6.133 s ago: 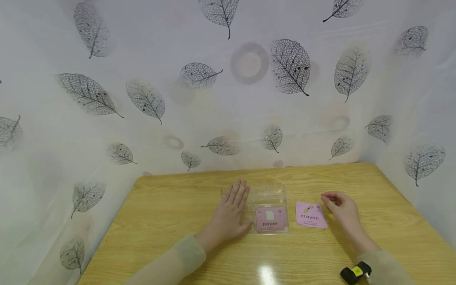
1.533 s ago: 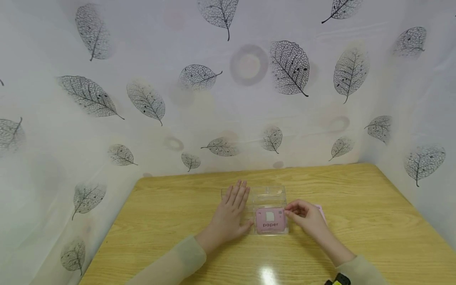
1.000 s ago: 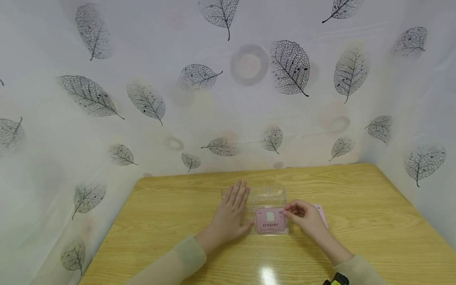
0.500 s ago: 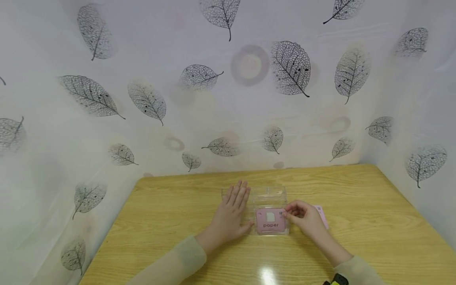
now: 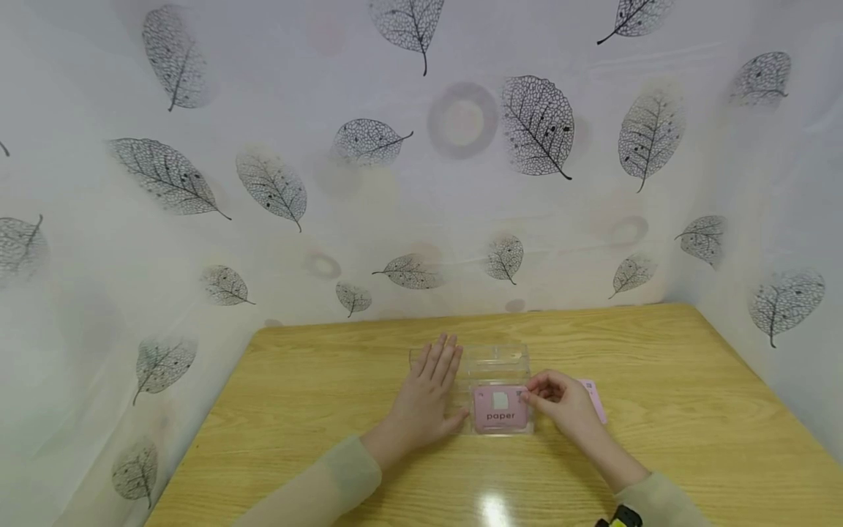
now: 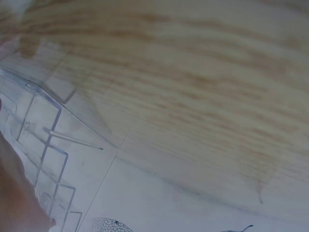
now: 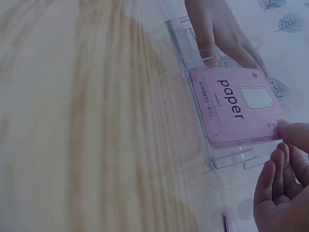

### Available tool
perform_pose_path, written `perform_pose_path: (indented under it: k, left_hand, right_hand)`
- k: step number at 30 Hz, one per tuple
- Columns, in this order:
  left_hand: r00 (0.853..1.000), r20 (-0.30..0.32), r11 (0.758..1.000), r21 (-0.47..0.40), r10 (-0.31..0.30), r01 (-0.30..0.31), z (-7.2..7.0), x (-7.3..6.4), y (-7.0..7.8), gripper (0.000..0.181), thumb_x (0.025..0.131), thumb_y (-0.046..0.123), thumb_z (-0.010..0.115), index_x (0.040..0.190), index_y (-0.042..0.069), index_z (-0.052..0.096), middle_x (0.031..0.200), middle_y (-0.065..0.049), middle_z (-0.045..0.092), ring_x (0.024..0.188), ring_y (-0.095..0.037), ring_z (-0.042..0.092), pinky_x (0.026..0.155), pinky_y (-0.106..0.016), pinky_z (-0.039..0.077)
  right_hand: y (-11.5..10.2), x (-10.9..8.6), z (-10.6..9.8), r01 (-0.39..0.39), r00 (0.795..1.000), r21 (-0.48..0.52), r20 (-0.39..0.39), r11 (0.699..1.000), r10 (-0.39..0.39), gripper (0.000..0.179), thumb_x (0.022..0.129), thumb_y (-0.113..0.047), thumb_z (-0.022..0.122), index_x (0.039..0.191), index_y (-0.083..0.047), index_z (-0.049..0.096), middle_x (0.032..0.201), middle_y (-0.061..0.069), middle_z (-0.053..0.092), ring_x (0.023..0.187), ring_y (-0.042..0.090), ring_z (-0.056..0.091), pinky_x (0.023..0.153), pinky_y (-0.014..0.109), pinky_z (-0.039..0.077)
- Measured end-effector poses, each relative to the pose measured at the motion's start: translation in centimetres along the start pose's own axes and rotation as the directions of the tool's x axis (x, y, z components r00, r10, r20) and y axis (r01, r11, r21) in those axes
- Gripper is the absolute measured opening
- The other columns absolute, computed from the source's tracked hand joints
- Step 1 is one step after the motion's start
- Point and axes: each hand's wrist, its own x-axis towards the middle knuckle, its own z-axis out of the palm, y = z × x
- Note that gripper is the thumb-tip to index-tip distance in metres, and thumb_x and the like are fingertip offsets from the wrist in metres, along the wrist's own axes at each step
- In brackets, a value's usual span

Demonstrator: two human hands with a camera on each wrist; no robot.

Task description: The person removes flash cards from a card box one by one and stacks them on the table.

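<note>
Between my hands lies a clear plastic tiered holder point(image 5: 498, 373), with a stack of pink flashcards in its front compartment. The top flashcard point(image 7: 227, 104) reads "paper" and shows a white sheet. My left hand point(image 5: 424, 399) lies flat across the holder's left part, fingers straight. With thumb and fingers my right hand point(image 5: 569, 406) pinches the paper flashcard's upper right corner; the other fingers curl loosely, as the right wrist view shows. Partly behind the right hand, a second pink flashcard point(image 5: 594, 400) lies on the table, its word hidden.
The wood-grain table point(image 5: 316, 410) is bordered behind and at both sides by a pale curtain point(image 5: 408, 197) printed with leaves. A black and yellow device point(image 5: 622, 517) is on the right wrist. Clear steps of the holder point(image 6: 53, 145) show in the left wrist view.
My right hand has moved left from beside the crayon flashcard to the corner of the paper flashcard, now covering most of the crayon one. The left hand has stayed in place.
</note>
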Motion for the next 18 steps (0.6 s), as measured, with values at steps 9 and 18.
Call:
perform_pose_path:
  k: [9,18]
  left_hand:
    - [1.000,-0.006,1.000,0.010,-0.001,0.001,0.02,-0.02,0.03,0.103,0.102,0.075,0.034,0.169,0.000,0.013,0.179,-0.020,0.008,0.167,-0.036,0.011,0.136,-0.046,0.020]
    - [1.000,-0.010,1.000,0.016,0.004,-0.004,0.07,-0.05,-0.02,0.103,0.102,0.075,0.034,0.169,0.000,0.011,0.179,-0.021,0.007,0.167,-0.036,0.011,0.137,-0.045,0.017]
  right_hand:
    - [-0.13,-0.03,0.00,-0.008,1.000,-0.004,-0.008,1.000,0.008,0.010,0.093,-0.004,0.079,0.098,0.003,0.072,0.086,0.004,0.071,0.073,0.003,0.059,0.066,0.018,0.053]
    - [-0.37,-0.16,0.00,-0.020,1.000,-0.027,-0.020,0.999,0.020,0.009,0.096,-0.006,0.077,0.099,0.002,0.073,0.090,0.007,0.073,0.076,0.002,0.061,0.069,0.018,0.055]
